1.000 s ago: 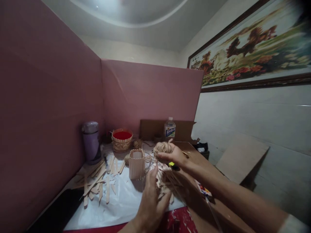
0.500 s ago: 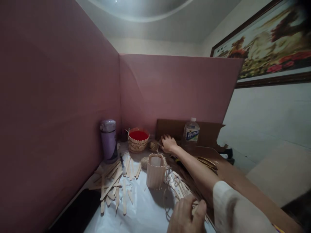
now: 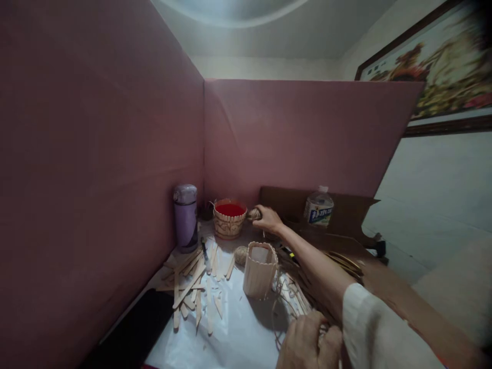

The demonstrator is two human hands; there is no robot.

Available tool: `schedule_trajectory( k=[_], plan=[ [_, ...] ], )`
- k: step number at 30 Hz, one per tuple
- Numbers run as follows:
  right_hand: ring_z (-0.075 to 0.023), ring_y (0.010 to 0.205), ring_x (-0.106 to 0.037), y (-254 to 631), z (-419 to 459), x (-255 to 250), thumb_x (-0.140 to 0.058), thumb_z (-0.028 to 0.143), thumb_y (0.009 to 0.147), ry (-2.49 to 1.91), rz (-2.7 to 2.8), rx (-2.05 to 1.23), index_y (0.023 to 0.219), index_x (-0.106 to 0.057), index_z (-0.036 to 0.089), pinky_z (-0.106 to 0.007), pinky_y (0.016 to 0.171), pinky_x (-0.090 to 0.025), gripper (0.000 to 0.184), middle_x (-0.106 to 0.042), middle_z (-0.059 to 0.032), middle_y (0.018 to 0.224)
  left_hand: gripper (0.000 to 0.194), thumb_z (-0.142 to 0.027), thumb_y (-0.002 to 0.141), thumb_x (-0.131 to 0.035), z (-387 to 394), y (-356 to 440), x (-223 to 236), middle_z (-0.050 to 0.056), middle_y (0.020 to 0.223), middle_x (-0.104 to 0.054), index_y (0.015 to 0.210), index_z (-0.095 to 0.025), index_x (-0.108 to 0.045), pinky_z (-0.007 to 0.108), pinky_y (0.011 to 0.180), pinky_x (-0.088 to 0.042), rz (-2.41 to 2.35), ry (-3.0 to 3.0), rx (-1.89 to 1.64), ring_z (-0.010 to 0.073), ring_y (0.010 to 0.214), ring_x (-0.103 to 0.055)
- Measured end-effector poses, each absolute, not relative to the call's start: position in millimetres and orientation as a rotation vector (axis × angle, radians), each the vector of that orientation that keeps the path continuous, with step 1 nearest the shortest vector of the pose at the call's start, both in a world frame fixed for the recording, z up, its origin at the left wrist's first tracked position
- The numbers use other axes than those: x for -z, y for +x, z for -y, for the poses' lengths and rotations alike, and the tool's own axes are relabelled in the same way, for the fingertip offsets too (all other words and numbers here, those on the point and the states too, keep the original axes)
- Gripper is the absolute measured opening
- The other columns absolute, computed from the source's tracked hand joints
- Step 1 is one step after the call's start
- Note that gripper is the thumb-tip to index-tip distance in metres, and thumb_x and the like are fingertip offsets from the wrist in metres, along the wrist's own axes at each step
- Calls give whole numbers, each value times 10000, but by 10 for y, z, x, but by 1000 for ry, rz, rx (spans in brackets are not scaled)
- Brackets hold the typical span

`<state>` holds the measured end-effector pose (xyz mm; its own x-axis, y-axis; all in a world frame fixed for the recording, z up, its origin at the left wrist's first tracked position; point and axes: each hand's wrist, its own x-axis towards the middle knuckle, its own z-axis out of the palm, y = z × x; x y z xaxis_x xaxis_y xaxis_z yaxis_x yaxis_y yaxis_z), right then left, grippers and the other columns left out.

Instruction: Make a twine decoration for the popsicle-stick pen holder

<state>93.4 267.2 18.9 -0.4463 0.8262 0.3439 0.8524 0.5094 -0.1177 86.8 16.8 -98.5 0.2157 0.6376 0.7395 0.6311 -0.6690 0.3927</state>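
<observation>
My right hand (image 3: 268, 219) reaches to the back of the table, its fingers closed around a small ball of twine (image 3: 253, 214) beside the red-lined basket (image 3: 229, 225). Low in the view, my left hand (image 3: 307, 341) is closed, with something pale and partly hidden between thumb and fingers. In front of it stands a cup made of craft sticks (image 3: 260, 277), upright, with a scalloped rim. Loose twine (image 3: 277, 307) trails from the cup's right side towards my left hand. A second twine ball (image 3: 241, 255) sits just left of the cup.
Scattered craft sticks (image 3: 188, 292) and a pen (image 3: 205, 256) lie to the left. A purple bottle (image 3: 186, 220) stands behind them. At the right are a cardboard sheet (image 3: 384, 287), gold-handled scissors (image 3: 344, 264) and a plastic bottle (image 3: 319, 207). A black object (image 3: 130, 328) lies front left.
My right hand has closed on the small twine ball and lifted it from beside the basket. My left hand stays low and closed. The whole view has shifted, so things appear further right.
</observation>
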Motion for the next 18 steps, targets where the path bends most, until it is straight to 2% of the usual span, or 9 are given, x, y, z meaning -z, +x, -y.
schedule_trajectory(
  k=[5, 8, 10, 13, 16, 18],
  plan=[
    [-186, 900, -570, 1229, -2539, -651, -631, 320, 589, -1013, 1819, -502, 1118, -459, 169, -309, 765, -457, 577, -605, -61, 1018, 483, -80, 634, -523, -135, 789, 772, 144, 1018, -564, 1105, -165, -458, 362, 647, -518, -1058, 2609, -1641, 233, 805, -567],
    [-178, 868, -580, 1432, -2251, -1051, -613, 354, 608, -786, 1625, -731, 1179, -377, 219, -283, 602, -498, 633, -523, -72, 1165, 500, -18, 612, -497, -91, 770, 646, 142, 1033, -549, 1094, -144, -456, 368, 721, -515, -956, 2581, -1638, 234, 882, -553],
    [-170, 851, -580, 1586, -2004, -1361, -597, 386, 638, -709, 1553, -692, 1174, -377, 237, -234, 517, -479, 599, -499, -75, 1191, 466, 12, 648, -467, -45, 751, 572, 127, 1041, -546, 1084, -153, -461, 364, 785, -499, -948, 2543, -1597, 224, 944, -536],
    [-160, 826, -573, 1821, -1578, -1775, -545, 395, 701, -654, 1471, -493, 1140, -412, 233, -185, 455, -432, 486, -534, -69, 1106, 408, -5, 718, -443, 9, 686, 486, 113, 1036, -542, 1093, -166, -447, 371, 826, -473, -854, 2533, -1598, 213, 977, -520],
    [-150, 806, -566, 1967, -1094, -1910, -510, 386, 743, -614, 1510, -354, 1088, -447, 204, -201, 496, -451, 395, -554, -69, 1018, 341, -70, 782, -444, 4, 585, 419, 91, 1025, -531, 1102, -185, -419, 356, 848, -442, -808, 2323, -1739, 192, 985, -508],
    [-152, 823, -563, 1977, -770, -1779, -558, 348, 719, -606, 1698, -408, 1075, -459, 186, -233, 575, -478, 404, -561, -71, 1006, 284, -125, 823, -421, -24, 517, 365, 73, 987, -522, 1099, -193, -423, 332, 816, -439, -895, 2053, -1838, 168, 904, -521]
  ],
)
